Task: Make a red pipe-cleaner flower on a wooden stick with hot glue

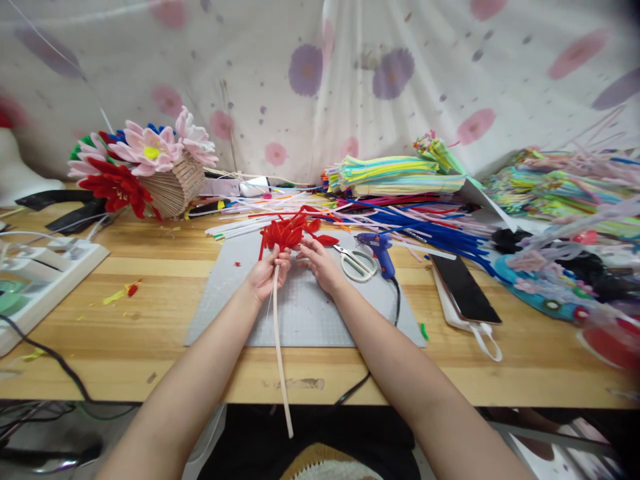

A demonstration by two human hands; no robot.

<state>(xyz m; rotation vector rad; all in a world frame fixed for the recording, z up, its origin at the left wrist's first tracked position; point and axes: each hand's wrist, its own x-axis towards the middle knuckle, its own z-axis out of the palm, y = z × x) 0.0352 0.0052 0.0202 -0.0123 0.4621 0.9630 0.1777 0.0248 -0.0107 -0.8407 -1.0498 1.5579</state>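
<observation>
Over the mat (230, 300), red petals (283, 235) look gathered but unfinished, left grip (269, 273) pinching their pale stem (279, 333), right grip (320, 263) loosely spread.

A red, fuzzy, many-petalled flower (281, 235) sits over the grey mat's (325, 323) far edge — its pale, slim stem (279, 333) slanting down beyond the near edge.

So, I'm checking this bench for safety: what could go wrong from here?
The right hand could brush the scissors lying close beside it. The cord of the blue glue gun passes under the right forearm, so a sweep might drag it. The red petals against the left hand might bend if squeezed.
</observation>
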